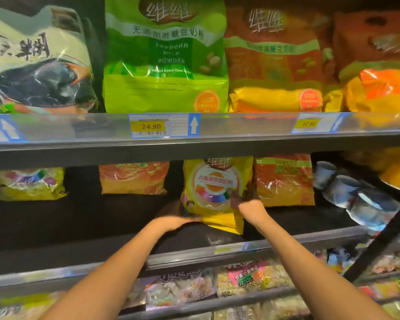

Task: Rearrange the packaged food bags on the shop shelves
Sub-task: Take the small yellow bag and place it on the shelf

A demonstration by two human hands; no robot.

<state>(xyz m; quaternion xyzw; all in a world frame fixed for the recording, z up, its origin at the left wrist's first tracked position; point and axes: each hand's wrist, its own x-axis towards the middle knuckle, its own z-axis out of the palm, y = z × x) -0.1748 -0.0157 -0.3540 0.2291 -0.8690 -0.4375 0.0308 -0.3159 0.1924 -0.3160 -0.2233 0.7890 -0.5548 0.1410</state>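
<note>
Two-handed grip: our left hand (179,219) lies flat at the lower left edge of the yellow bag (214,192), our right hand (247,199) closes on its right side.

The bag stands tilted on the middle shelf (217,250), just left of the orange bag (284,179). Risk: its glossy, crinkled film may slip or topple forward, nudging that neighbour.

Dark shelf (83,218) bearing yellow bag (214,192)
</note>
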